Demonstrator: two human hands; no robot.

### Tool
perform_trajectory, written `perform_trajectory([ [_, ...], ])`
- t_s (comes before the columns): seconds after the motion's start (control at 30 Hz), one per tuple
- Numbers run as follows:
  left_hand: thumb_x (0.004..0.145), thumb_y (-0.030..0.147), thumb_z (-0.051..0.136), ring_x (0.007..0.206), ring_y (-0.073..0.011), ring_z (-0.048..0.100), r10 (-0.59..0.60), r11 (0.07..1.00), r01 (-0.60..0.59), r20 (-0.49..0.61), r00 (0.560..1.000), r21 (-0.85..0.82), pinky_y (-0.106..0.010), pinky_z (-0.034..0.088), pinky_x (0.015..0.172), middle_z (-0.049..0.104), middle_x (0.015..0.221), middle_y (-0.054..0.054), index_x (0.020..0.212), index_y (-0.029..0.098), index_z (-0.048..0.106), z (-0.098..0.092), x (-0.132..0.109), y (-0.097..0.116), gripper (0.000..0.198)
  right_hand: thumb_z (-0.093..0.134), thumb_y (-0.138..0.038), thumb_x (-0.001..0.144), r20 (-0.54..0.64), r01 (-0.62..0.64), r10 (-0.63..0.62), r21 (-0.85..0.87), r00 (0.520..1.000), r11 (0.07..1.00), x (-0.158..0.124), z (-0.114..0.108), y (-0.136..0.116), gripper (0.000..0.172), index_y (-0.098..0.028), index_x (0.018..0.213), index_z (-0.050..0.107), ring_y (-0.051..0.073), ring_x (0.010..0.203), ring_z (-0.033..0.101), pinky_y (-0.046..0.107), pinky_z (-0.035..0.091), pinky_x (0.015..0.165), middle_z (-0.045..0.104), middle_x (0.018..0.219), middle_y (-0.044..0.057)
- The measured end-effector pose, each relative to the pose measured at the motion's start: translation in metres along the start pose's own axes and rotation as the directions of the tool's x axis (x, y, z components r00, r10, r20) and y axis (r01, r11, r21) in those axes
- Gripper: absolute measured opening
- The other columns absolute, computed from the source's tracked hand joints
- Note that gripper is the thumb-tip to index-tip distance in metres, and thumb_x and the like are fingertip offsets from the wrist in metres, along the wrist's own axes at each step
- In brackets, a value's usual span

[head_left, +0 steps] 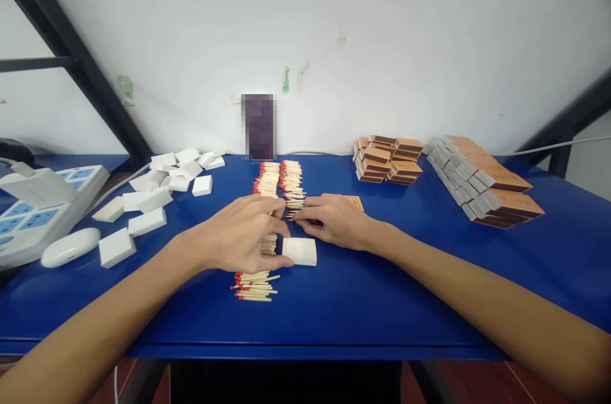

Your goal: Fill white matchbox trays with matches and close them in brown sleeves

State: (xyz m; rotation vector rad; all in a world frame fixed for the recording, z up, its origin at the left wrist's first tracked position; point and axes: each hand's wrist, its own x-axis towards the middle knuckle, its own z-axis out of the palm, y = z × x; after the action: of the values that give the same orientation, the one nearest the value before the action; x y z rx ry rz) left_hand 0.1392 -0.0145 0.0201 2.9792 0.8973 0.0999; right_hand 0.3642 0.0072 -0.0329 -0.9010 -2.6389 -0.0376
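Two rows of red-tipped matches run down the middle of the blue table. My left hand lies over the near part of the left row, fingers curled, its thumb touching a white inner matchbox tray. My right hand pinches at the matches at the near end of the right row. An orange matchbox sleeve peeks out behind my right hand. A small bunch of matches lies near the table's front edge.
Loose white trays lie scattered at the left. Stacks of orange matchboxes and a longer row of them stand at the right. A power strip and a white mouse sit far left. A blurred dark object leans on the wall.
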Motion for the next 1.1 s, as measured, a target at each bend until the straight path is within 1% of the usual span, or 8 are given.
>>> perform_trajectory([
  [0.13, 0.081, 0.057, 0.061, 0.080, -0.0185, 0.054, 0.000, 1.000, 0.000, -0.005, 1.000, -0.002, -0.033, 0.040, 0.076, 0.055, 0.087, -0.003, 0.095, 0.025, 0.073, 0.0000, 0.0010, 0.0002, 0.037, 0.050, -0.021, 0.094, 0.023, -0.001, 0.001, 0.002, 1.000, 1.000, 0.0033, -0.0004, -0.0016, 0.023, -0.019, 0.096, 0.073, 0.013, 0.067, 0.053, 0.027, 0.030, 0.063, 0.067, 0.081, 0.003],
  [0.27, 0.081, 0.056, 0.062, 0.081, -0.0186, 0.055, 0.010, 1.000, -0.010, -0.028, 1.000, -0.011, -0.032, 0.040, 0.076, 0.057, 0.089, -0.003, 0.095, 0.024, 0.073, 0.0002, 0.0008, 0.0001, 0.037, 0.050, -0.021, 0.094, 0.005, -0.002, 0.002, 0.009, 1.000, 1.000, 0.0048, 0.0003, -0.0023, 0.023, -0.020, 0.101, 0.072, 0.013, 0.068, 0.055, 0.027, 0.031, 0.064, 0.069, 0.084, 0.004],
  [0.53, 0.081, 0.057, 0.061, 0.080, -0.0188, 0.055, 0.007, 1.000, -0.007, -0.019, 1.000, -0.014, -0.033, 0.041, 0.076, 0.057, 0.088, -0.003, 0.095, 0.024, 0.073, -0.0016, -0.0008, 0.0012, 0.037, 0.054, -0.018, 0.091, -0.022, -0.041, 0.043, 0.055, 0.999, 0.998, 0.0036, 0.0012, -0.0026, 0.018, -0.018, 0.090, 0.072, 0.012, 0.068, 0.054, 0.027, 0.032, 0.064, 0.067, 0.080, 0.003],
  [0.67, 0.082, 0.056, 0.062, 0.079, -0.0184, 0.055, 0.019, 1.000, -0.019, -0.025, 1.000, -0.010, -0.033, 0.041, 0.075, 0.056, 0.086, -0.003, 0.095, 0.023, 0.073, -0.0017, -0.0004, 0.0010, 0.037, 0.056, -0.018, 0.089, -0.069, -0.074, 0.082, 0.115, 0.994, 0.991, 0.0031, 0.0019, -0.0022, 0.015, -0.017, 0.089, 0.071, 0.012, 0.069, 0.053, 0.026, 0.033, 0.064, 0.065, 0.078, 0.002],
  [0.77, 0.081, 0.056, 0.062, 0.079, -0.0183, 0.055, 0.021, 1.000, -0.021, -0.030, 0.999, -0.007, -0.033, 0.041, 0.075, 0.056, 0.086, -0.003, 0.094, 0.023, 0.073, -0.0017, -0.0006, 0.0008, 0.037, 0.057, -0.021, 0.089, -0.095, -0.100, 0.111, 0.117, 0.989, 0.988, 0.0036, 0.0022, -0.0026, 0.014, -0.017, 0.087, 0.071, 0.012, 0.069, 0.053, 0.026, 0.032, 0.064, 0.064, 0.078, 0.002],
  [0.9, 0.081, 0.055, 0.062, 0.079, -0.0185, 0.055, 0.024, 1.000, -0.024, -0.024, 0.999, -0.009, -0.033, 0.041, 0.076, 0.056, 0.086, -0.003, 0.093, 0.023, 0.073, -0.0023, -0.0006, 0.0014, 0.036, 0.057, -0.021, 0.089, -0.096, -0.088, 0.096, 0.081, 0.991, 0.993, 0.0051, 0.0025, -0.0033, 0.014, -0.017, 0.084, 0.070, 0.013, 0.069, 0.054, 0.027, 0.032, 0.065, 0.065, 0.079, 0.003],
  [1.1, 0.081, 0.055, 0.063, 0.081, -0.0190, 0.056, 0.015, 1.000, -0.016, -0.019, 1.000, -0.017, -0.034, 0.041, 0.077, 0.057, 0.088, -0.004, 0.094, 0.023, 0.073, -0.0022, -0.0001, 0.0017, 0.036, 0.055, -0.019, 0.089, -0.099, -0.071, 0.082, 0.115, 0.992, 0.991, 0.0054, 0.0033, -0.0033, 0.015, -0.017, 0.083, 0.069, 0.013, 0.070, 0.054, 0.027, 0.032, 0.066, 0.065, 0.079, 0.003],
])
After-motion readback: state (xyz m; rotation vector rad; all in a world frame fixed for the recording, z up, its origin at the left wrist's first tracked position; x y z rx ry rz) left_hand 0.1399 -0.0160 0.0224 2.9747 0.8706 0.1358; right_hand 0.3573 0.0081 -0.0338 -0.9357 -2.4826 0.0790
